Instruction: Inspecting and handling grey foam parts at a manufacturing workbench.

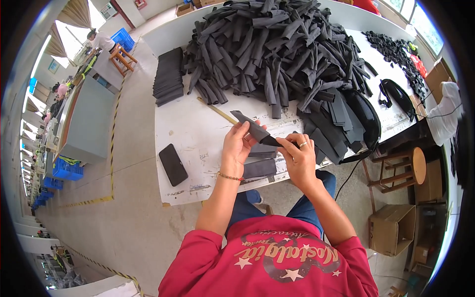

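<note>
Over the near part of the white table [170, 123], both my hands are closed on one dark grey fabric tube [256, 130]. My left hand [235, 144] grips its middle, with the thumb along the side. My right hand [299, 157] pinches the lower right end between thumb and fingers. Below the hands lie several flat dark fabric pieces [261, 168]. Just beyond them is a thin yellowish stick [217, 111], partly behind the tube. A large heap of similar dark tubes [267, 54] covers the far side. Flat dark strips [324, 136] lie to the right.
A neat stack of dark pieces [169, 76] sits at the far left of the table, a black phone [173, 165] near its left edge. Black padded mesh items [365, 119] lie right. A wooden stool [410, 166] and cardboard box [393, 228] stand on the floor at right.
</note>
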The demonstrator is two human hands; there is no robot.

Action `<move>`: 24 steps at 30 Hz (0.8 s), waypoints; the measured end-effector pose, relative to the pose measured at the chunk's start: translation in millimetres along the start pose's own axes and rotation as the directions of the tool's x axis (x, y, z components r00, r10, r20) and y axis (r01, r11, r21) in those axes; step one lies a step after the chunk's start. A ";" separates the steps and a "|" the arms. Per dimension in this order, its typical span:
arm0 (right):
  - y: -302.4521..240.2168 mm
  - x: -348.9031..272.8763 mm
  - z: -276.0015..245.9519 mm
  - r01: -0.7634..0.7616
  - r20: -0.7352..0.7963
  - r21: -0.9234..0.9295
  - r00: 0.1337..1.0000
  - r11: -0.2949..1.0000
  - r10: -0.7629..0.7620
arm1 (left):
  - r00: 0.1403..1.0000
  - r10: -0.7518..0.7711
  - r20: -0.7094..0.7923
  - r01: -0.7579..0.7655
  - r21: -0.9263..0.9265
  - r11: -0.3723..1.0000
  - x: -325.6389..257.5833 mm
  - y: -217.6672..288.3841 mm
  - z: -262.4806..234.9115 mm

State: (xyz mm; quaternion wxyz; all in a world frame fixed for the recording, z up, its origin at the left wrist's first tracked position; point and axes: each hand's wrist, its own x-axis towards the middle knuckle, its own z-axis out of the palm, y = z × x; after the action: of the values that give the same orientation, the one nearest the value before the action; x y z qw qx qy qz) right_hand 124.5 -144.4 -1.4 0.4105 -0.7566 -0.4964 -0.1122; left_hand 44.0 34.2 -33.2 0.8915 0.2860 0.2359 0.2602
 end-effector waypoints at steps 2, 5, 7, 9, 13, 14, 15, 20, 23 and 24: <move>1.9 0.9 -2.0 0.043 -0.034 -0.092 0.998 0.995 -0.047 | 1.000 -0.003 0.002 0.003 -0.007 1.000 -3.7 -1.0 1.8; 1.1 1.8 -2.7 0.105 -0.067 -0.165 0.991 0.981 -0.117 | 1.000 0.004 0.010 -0.004 -0.011 1.000 -8.3 -2.7 2.2; -0.7 3.1 -0.4 0.129 -0.076 -0.202 0.986 0.971 -0.147 | 1.000 0.018 0.016 -0.017 -0.009 1.000 -12.9 -3.6 4.1; -2.5 2.9 3.2 0.148 -0.073 -0.254 0.982 0.956 -0.172 | 0.997 0.076 -0.016 -0.075 0.050 0.996 -20.3 -7.0 10.4; -11.1 6.1 6.4 0.099 -0.079 -0.150 0.991 0.984 -0.112 | 0.970 0.235 -0.056 -0.226 0.135 0.965 -46.2 -7.1 38.4; -11.6 5.0 8.9 0.108 -0.080 -0.148 0.990 0.983 -0.120 | 0.969 0.243 -0.055 -0.234 0.133 0.963 -44.8 -10.9 39.9; -17.1 3.9 12.5 0.054 -0.070 0.027 0.996 0.998 -0.052 | 0.968 0.248 0.037 -0.251 0.075 0.965 -44.8 -15.7 39.5; -22.7 -4.5 15.8 0.010 0.090 0.124 0.996 0.992 -0.021 | 0.940 0.263 0.217 -0.265 -0.019 0.964 -37.0 -9.9 29.2; -15.5 -5.5 16.7 0.068 0.073 0.167 0.994 0.984 -0.081 | 0.949 0.248 0.193 -0.256 0.016 0.966 -38.5 -24.0 28.5; -13.7 -2.2 18.4 0.105 0.056 0.194 0.991 0.975 -0.118 | 0.945 0.255 0.206 -0.250 -0.050 0.967 -38.0 -27.2 29.0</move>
State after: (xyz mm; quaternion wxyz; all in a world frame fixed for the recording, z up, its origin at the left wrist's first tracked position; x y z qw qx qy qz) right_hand 107.5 -130.0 -7.5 0.4571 -0.6881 -0.5602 -0.0614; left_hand 40.9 -18.8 -19.0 0.8740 0.3295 0.0986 0.3433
